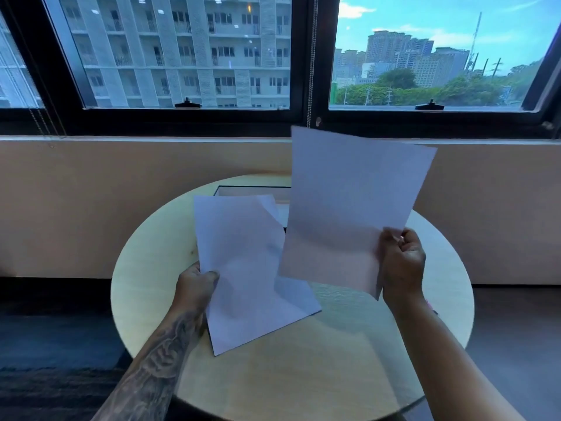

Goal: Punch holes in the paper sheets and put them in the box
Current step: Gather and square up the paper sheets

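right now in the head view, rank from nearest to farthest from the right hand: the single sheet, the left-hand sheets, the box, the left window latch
1. single sheet, pinched in the right hand
2. left-hand sheets, to its left
3. box, behind the papers on the table
4. left window latch, far upper left on the frame

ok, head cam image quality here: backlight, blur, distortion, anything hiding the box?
Head view: strong backlight from the window leaves both sheets dim and bluish. The right hand and its raised sheet look slightly soft. Wide-angle bending shows in the window frame and the round table. The box is mostly hidden behind the papers in the left hand.
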`<act>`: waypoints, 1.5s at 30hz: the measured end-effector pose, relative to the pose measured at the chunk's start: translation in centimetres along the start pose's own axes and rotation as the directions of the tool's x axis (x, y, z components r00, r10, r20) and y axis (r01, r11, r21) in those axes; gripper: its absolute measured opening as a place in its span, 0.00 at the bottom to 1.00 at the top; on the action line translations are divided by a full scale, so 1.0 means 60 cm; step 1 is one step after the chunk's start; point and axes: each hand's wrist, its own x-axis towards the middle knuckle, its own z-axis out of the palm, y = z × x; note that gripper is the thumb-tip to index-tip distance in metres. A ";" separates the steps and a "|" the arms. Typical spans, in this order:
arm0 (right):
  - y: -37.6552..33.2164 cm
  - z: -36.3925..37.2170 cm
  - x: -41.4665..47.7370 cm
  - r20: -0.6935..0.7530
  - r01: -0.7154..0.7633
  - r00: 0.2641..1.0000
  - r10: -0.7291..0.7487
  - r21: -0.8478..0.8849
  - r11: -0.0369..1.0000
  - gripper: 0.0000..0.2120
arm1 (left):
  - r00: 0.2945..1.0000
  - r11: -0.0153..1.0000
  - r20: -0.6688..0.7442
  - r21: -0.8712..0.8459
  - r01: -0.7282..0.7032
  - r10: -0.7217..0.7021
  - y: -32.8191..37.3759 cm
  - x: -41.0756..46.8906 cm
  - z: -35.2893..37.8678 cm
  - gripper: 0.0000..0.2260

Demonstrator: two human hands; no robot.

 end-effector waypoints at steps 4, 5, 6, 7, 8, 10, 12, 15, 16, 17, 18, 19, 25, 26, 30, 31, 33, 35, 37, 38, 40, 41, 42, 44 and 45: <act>-0.002 0.015 -0.010 0.059 0.034 0.998 -0.029 -0.097 0.995 0.08 | 0.997 0.992 0.080 -0.120 0.031 -0.021 0.010 -0.004 0.016 0.05; 0.001 0.020 -0.017 0.087 0.046 0.996 -0.033 -0.144 0.988 0.09 | 0.993 0.983 0.105 -0.171 0.061 -0.044 0.014 -0.006 0.021 0.05; 0.004 0.023 -0.025 0.115 0.059 0.993 -0.039 -0.182 0.981 0.09 | 0.990 0.972 0.129 -0.218 0.092 -0.065 0.017 -0.008 0.026 0.05; 0.009 0.026 -0.034 0.141 0.072 0.989 -0.043 -0.208 0.975 0.08 | 0.986 0.959 0.145 -0.257 0.115 -0.079 0.021 -0.011 0.032 0.07; 0.014 0.028 -0.043 0.168 0.076 0.985 -0.037 -0.230 0.970 0.08 | 0.983 0.948 0.162 -0.291 0.126 -0.081 0.024 -0.015 0.038 0.09; 0.021 0.031 -0.063 0.217 0.057 0.976 -0.002 -0.250 0.967 0.08 | 0.979 0.931 0.192 -0.341 0.130 -0.066 0.029 -0.024 0.050 0.11; 0.025 0.034 -0.084 0.275 0.055 0.961 0.015 -0.247 0.967 0.10 | 0.973 0.932 0.227 -0.340 0.126 -0.048 0.030 -0.035 0.062 0.11; 0.028 0.039 -0.104 0.360 0.067 0.933 0.014 -0.212 0.975 0.11 | 0.973 0.946 0.233 -0.315 0.079 -0.004 0.020 -0.045 0.071 0.07; 0.029 0.040 -0.106 0.376 0.062 0.926 0.022 -0.211 0.976 0.11 | 0.976 0.952 0.219 -0.301 0.055 0.012 0.017 -0.045 0.071 0.06; 0.031 0.040 -0.107 0.380 0.059 0.924 0.029 -0.218 0.974 0.11 | 0.981 0.957 0.194 -0.288 0.034 0.023 0.017 -0.045 0.071 0.06; 0.035 0.038 -0.105 0.362 0.073 0.932 0.023 -0.251 0.965 0.11 | 0.986 0.959 0.164 -0.284 0.014 0.034 0.018 -0.044 0.071 0.06; 0.041 0.035 -0.101 0.329 0.098 0.944 0.008 -0.304 0.948 0.13 | 0.990 0.956 0.133 -0.294 -0.007 0.048 0.019 -0.041 0.068 0.06; 0.055 0.033 -0.097 0.344 -0.316 0.877 0.336 -0.114 0.942 0.34 | 0.987 0.843 0.079 -0.533 -0.076 0.139 0.045 -0.024 0.063 0.15; 0.052 0.038 -0.099 0.402 -0.428 0.820 0.408 -0.043 0.903 0.32 | 0.984 0.812 0.101 -0.580 -0.060 0.145 0.050 -0.025 0.069 0.11; 0.035 0.065 -0.118 0.507 -0.527 0.764 0.399 0.132 0.840 0.15 | 0.970 0.761 0.209 -0.648 0.041 0.126 0.057 -0.041 0.099 0.11; 0.030 0.069 -0.120 0.471 -0.498 0.798 0.377 0.163 0.852 0.11 | 0.966 0.770 0.232 -0.635 0.063 0.112 0.056 -0.046 0.101 0.11; 0.019 0.066 -0.108 0.401 -0.433 0.851 0.339 0.172 0.885 0.09 | 0.963 0.773 0.260 -0.624 0.110 0.073 0.061 -0.049 0.094 0.09; 0.011 0.048 -0.086 0.341 -0.376 0.885 0.318 0.119 0.919 0.09 | 0.956 0.725 0.290 -0.669 0.166 0.049 0.073 -0.039 0.063 0.12; 0.008 0.024 -0.060 0.290 -0.322 0.910 0.295 0.050 0.945 0.08 | 0.949 0.680 0.304 -0.713 0.171 0.080 0.080 -0.013 0.014 0.21; 0.005 0.013 -0.051 0.275 -0.298 0.919 0.283 0.013 0.955 0.08 | 0.946 0.683 0.304 -0.715 0.150 0.110 0.085 -0.003 -0.011 0.23; -0.002 -0.002 -0.038 0.278 -0.252 0.925 0.258 -0.059 0.966 0.07 | 0.926 0.760 0.342 -0.641 0.108 0.157 0.090 0.012 -0.044 0.20; -0.006 -0.006 -0.034 0.288 -0.230 0.925 0.246 -0.089 0.969 0.06 | 0.920 0.819 0.352 -0.571 0.065 0.172 0.093 0.018 -0.049 0.17; -0.009 -0.009 -0.031 0.301 -0.205 0.926 0.229 -0.110 0.973 0.05 | 0.920 0.876 0.347 -0.482 0.007 0.184 0.098 0.019 -0.048 0.16; -0.013 -0.009 -0.027 0.325 -0.167 0.925 0.200 -0.127 0.978 0.03 | 0.922 0.934 0.325 -0.346 -0.090 0.209 0.103 0.024 -0.042 0.21; -0.016 -0.007 -0.026 0.333 -0.152 0.924 0.188 -0.130 0.980 0.04 | 0.921 0.944 0.319 -0.307 -0.121 0.222 0.106 0.025 -0.037 0.24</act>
